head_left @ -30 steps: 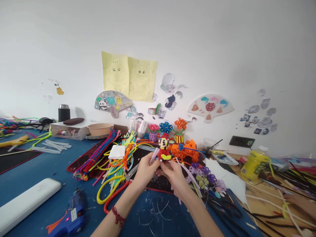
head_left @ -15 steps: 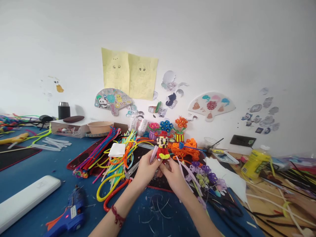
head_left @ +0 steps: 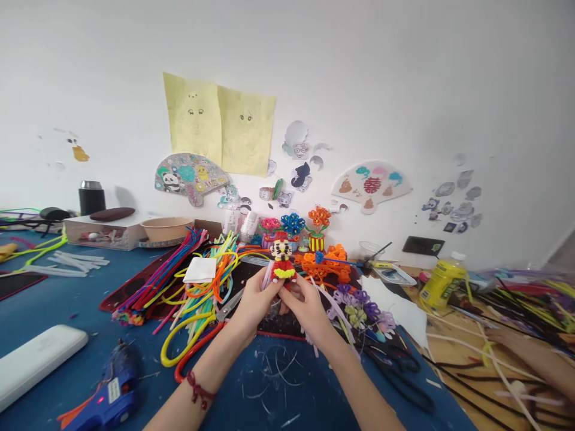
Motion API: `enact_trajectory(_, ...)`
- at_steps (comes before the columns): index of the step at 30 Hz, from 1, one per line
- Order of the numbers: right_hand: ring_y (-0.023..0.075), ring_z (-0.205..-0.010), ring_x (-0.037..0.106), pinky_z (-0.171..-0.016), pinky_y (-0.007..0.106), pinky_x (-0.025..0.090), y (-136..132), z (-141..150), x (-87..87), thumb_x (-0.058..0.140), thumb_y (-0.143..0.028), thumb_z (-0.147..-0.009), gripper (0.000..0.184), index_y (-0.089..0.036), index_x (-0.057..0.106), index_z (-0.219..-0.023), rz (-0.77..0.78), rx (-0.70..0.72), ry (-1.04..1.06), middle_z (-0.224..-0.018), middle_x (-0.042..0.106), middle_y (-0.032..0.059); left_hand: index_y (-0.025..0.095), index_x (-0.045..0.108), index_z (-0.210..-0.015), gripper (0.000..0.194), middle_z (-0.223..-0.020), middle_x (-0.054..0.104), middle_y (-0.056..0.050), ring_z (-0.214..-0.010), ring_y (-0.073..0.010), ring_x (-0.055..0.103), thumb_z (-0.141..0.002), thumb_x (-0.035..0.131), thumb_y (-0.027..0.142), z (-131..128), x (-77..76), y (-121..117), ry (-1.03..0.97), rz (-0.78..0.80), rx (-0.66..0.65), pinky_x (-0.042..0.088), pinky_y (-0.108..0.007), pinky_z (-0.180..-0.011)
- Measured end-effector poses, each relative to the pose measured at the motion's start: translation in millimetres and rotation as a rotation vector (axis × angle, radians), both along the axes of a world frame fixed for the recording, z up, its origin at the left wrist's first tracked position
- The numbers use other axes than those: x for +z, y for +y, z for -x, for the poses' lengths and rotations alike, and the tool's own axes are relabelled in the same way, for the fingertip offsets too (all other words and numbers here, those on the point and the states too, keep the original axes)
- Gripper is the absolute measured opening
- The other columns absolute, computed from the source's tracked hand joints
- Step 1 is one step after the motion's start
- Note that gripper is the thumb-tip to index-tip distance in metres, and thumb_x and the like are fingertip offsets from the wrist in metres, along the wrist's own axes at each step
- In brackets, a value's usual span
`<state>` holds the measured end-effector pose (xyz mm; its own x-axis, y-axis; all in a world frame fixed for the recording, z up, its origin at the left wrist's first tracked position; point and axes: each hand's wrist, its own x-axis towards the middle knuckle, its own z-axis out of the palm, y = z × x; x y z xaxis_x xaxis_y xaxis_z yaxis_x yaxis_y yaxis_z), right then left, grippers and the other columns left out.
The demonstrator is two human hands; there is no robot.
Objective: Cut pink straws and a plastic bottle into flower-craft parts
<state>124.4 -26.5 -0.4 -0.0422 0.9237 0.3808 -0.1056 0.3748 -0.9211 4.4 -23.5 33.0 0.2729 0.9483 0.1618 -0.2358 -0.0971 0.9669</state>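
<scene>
Both hands meet at the middle of the table, holding a small red and yellow pipe-cleaner figurine [head_left: 283, 257] with a pale face and a red hat. My left hand [head_left: 258, 302] is closed on its lower left side, and a light purple pipe cleaner [head_left: 266, 275] rises beside the thumb. From the other side my right hand [head_left: 305, 305] pinches the figurine's base. The undersides of the fingers are partly hidden. Scissors [head_left: 197, 350] with red and yellow handles lie left of my left wrist. Purple pipe-cleaner flowers [head_left: 359, 305] lie to the right.
A blue glue gun [head_left: 110, 389] and a white case [head_left: 42, 362] lie at front left. Bundled pipe cleaners [head_left: 166, 275] spread behind the scissors. Orange pipe-cleaner flowers [head_left: 335, 263], black scissors [head_left: 398, 371] and a yellow bottle [head_left: 442, 281] stand or lie rightward. Another person's hand [head_left: 505, 338] shows far right.
The whole view has shifted, so the scene sits further left in the picture. Both hands keep hold of the figurine. More of the other person's hand and arm shows at the right.
</scene>
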Motion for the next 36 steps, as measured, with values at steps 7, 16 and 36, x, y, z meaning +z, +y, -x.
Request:
enact_trajectory(7,0.0106,-0.053,0.055,-0.052,0.023,0.049,-3,-11,9.5,0.073,-0.037,-0.074,0.034,-0.021,0.065,-0.102,0.056,0.049,-0.006,-0.07,0.062,-0.0024,0.017,0.055,-0.089,0.046,-0.048,0.029,0.012,-0.038,-0.0026,0.015,-0.066,0.073,0.053,-2,-1.9,0,-0.019,0.064,-0.038,0.008,-0.018,-0.038)
enact_trajectory(16,0.011,-0.053,0.058,-0.051,0.022,0.046,6,-52,15.2,0.073,-0.033,-0.07,0.064,-0.023,0.049,-0.129,0.034,-0.319,0.21,-0.08,0.067,-0.0008,0.017,0.053,-0.084,0.044,-0.047,0.022,0.013,-0.04,-0.0031,0.011,-0.066,0.075,0.05,2,-4.3,4,-0.087,0.062,0.053,0.008,-0.019,-0.038)
enact_trajectory(36,0.0124,-0.063,0.055,-0.056,0.025,0.046,0,-32,9.3,0.07,-0.028,-0.071,0.034,-0.024,0.067,-0.105,0.096,0.107,0.082,-0.099,0.066,0.0041,0.011,0.066,-0.089,0.048,-0.051,0.044,0.006,-0.044,-0.0064,0.032,-0.064,0.076,0.051,-2,-9.6,2,0.004,-0.081,0.014,0.026,-0.018,-0.043)
